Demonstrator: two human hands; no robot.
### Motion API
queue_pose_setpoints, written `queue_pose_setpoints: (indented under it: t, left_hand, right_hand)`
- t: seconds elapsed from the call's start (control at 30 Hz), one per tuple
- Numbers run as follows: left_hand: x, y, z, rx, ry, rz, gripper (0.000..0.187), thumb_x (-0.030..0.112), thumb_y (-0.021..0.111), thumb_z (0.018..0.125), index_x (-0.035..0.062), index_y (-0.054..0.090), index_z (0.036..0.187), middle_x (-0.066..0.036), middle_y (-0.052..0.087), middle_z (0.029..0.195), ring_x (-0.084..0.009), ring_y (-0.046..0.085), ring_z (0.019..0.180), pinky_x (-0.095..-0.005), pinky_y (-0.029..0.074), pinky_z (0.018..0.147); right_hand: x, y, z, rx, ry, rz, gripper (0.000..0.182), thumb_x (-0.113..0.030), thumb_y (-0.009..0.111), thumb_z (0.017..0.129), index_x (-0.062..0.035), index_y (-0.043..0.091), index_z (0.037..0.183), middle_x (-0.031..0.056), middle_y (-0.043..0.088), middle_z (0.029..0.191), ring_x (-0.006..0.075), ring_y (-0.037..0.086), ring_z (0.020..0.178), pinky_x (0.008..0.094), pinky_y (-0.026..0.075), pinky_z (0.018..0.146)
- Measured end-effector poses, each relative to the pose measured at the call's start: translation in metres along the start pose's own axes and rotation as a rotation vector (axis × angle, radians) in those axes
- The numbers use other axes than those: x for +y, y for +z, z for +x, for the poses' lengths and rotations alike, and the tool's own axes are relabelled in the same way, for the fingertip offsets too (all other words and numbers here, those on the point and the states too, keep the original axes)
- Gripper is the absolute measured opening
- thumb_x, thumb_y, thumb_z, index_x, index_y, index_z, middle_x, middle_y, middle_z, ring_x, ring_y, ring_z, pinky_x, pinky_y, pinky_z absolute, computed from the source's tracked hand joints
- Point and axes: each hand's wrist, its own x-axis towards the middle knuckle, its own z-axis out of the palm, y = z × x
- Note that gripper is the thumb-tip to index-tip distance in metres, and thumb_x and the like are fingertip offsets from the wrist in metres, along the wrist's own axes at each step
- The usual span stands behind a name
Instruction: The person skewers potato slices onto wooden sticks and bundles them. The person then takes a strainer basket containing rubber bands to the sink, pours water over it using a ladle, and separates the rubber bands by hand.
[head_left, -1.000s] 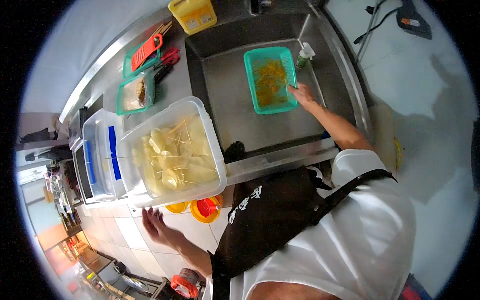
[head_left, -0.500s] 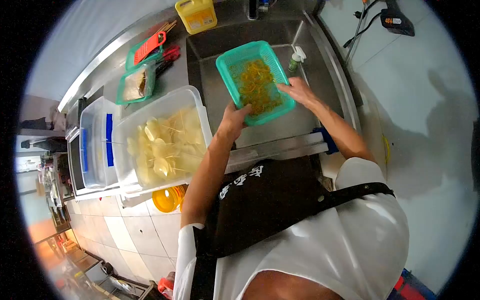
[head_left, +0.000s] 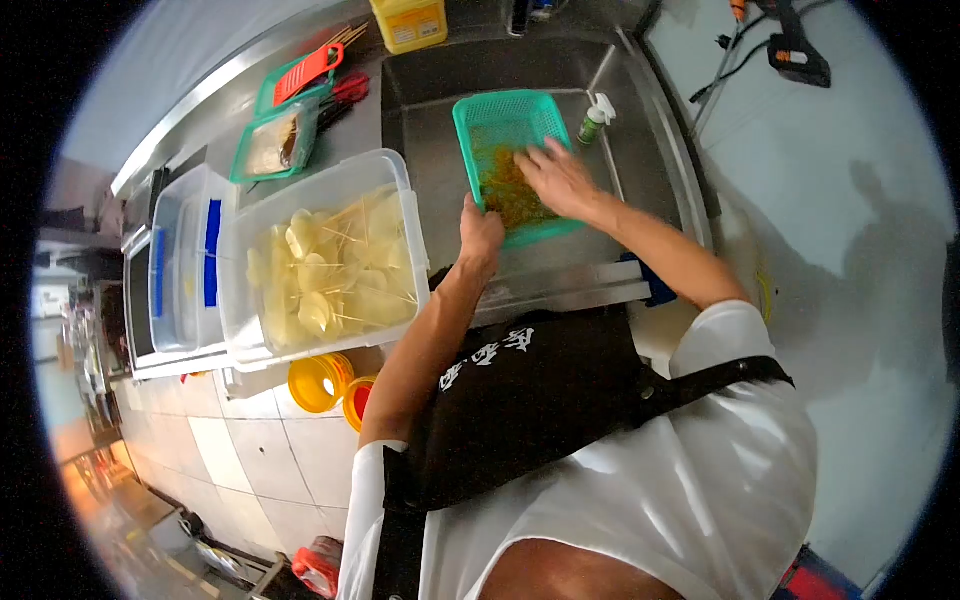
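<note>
A green plastic basket [head_left: 540,107] is held over the steel sink, tilted a little. Thin yellow-orange strands [head_left: 507,188], of a kind I cannot make out, lie in its near half. My left hand [head_left: 481,236] grips the basket's near left rim, thumb on the edge and fingers partly hidden below. Inside the basket, my right hand [head_left: 562,182] reaches over the strands with its fingers apart, touching or just above them. Those fingers are slightly blurred, and the palm side is hidden.
Left of the sink [head_left: 425,120] stands a clear tub [head_left: 405,215] of pale slices on sticks [head_left: 320,270]. A spray bottle [head_left: 594,122] is in the sink's right side. A yellow jug [head_left: 412,25], red grater [head_left: 305,75] and bagged food [head_left: 272,147] sit behind.
My right hand has left the basket's right rim and moved in over the strands. My left hand still holds the basket, which has turned slightly. The whole view has shifted a little.
</note>
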Motion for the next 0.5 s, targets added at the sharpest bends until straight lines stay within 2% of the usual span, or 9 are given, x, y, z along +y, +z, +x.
queue_pose_setpoints:
  t: [0.07, 0.1, 0.2, 0.23, 0.33, 0.37, 0.47, 0.5]
  left_hand:
    - [-0.005, -0.003, 0.003, -0.053, 0.098, -0.076, 0.048, -0.007, 0.043, 0.079, 0.0027, 0.041, 0.126, -0.01, 0.054, 0.115, -0.0223, 0.055, 0.101, -0.0362, 0.047, 0.084]
    - [-0.008, -0.004, 0.005, -0.083, 0.145, -0.108, 0.048, -0.007, 0.043, 0.079, 0.0029, 0.041, 0.126, -0.01, 0.054, 0.115, -0.0221, 0.055, 0.101, -0.0358, 0.047, 0.084]
    - [0.016, 0.001, -0.007, -0.045, -0.024, 0.137, 0.05, -0.007, 0.042, 0.079, 0.0034, 0.04, 0.128, -0.01, 0.054, 0.114, -0.0212, 0.054, 0.101, -0.035, 0.047, 0.085]
    - [0.012, 0.003, -0.004, -0.051, 0.013, 0.154, 0.05, -0.009, 0.04, 0.079, 0.0025, 0.039, 0.128, -0.011, 0.053, 0.113, -0.0211, 0.054, 0.1, -0.0333, 0.046, 0.084]
    - [0.003, 0.009, 0.004, -0.06, 0.102, 0.19, 0.051, -0.011, 0.037, 0.079, 0.0008, 0.037, 0.128, -0.014, 0.052, 0.112, -0.0213, 0.053, 0.097, -0.0304, 0.044, 0.083]
    - [0.004, 0.004, 0.006, -0.053, 0.11, 0.186, 0.051, -0.012, 0.036, 0.079, 0.0008, 0.037, 0.128, -0.014, 0.052, 0.113, -0.0216, 0.053, 0.098, -0.0307, 0.044, 0.083]
    - [0.017, -0.004, 0.008, -0.035, 0.085, 0.073, 0.053, -0.013, 0.035, 0.078, 0.001, 0.036, 0.129, -0.015, 0.052, 0.114, -0.0229, 0.053, 0.1, -0.0327, 0.046, 0.085]
    - [0.023, -0.002, 0.006, -0.032, 0.064, 0.02, 0.053, -0.013, 0.034, 0.078, 0.0011, 0.035, 0.129, -0.015, 0.052, 0.115, -0.0234, 0.054, 0.1, -0.0335, 0.046, 0.086]
  right_hand:
    - [-0.005, -0.019, -0.007, -0.193, -0.027, 0.355, 0.04, -0.015, 0.052, 0.088, -0.0067, 0.047, 0.128, 0.0111, 0.051, 0.127, 0.0263, 0.05, 0.116, 0.0429, 0.032, 0.106]
    - [-0.001, -0.014, -0.006, -0.057, 0.025, 0.52, 0.036, -0.018, 0.051, 0.09, -0.0095, 0.051, 0.125, 0.0099, 0.051, 0.128, 0.0259, 0.052, 0.114, 0.0427, 0.036, 0.103]
    - [0.018, 0.007, 0.03, 0.294, -0.037, 0.547, 0.042, -0.02, 0.054, 0.087, -0.0123, 0.048, 0.128, 0.0143, 0.048, 0.13, 0.0346, 0.05, 0.113, 0.0423, 0.047, 0.089]
    - [0.018, 0.002, 0.04, 0.269, -0.025, 0.542, 0.043, -0.021, 0.054, 0.087, -0.012, 0.048, 0.128, 0.0117, 0.043, 0.136, 0.0332, 0.048, 0.116, 0.0422, 0.042, 0.096]
    - [0.003, 0.029, 0.049, 0.475, -0.155, 0.276, 0.043, -0.019, 0.055, 0.086, -0.0132, 0.049, 0.128, 0.0066, 0.04, 0.139, 0.0291, 0.047, 0.119, 0.042, 0.037, 0.102]
    - [-0.007, 0.032, 0.038, 0.317, -0.196, 0.511, 0.045, -0.019, 0.056, 0.084, -0.0156, 0.049, 0.128, 0.006, 0.038, 0.141, 0.0263, 0.044, 0.122, 0.0426, 0.031, 0.107]
    - [-0.002, 0.022, 0.016, -0.021, -0.447, 0.391, 0.047, -0.017, 0.056, 0.086, -0.0152, 0.045, 0.132, 0.008, 0.04, 0.139, 0.0251, 0.038, 0.127, 0.0408, 0.031, 0.108]
    - [0.002, 0.027, 0.011, 0.1, -0.445, 0.346, 0.05, -0.018, 0.057, 0.087, -0.0151, 0.042, 0.134, 0.0105, 0.036, 0.141, 0.0278, 0.034, 0.129, 0.0411, 0.031, 0.108]
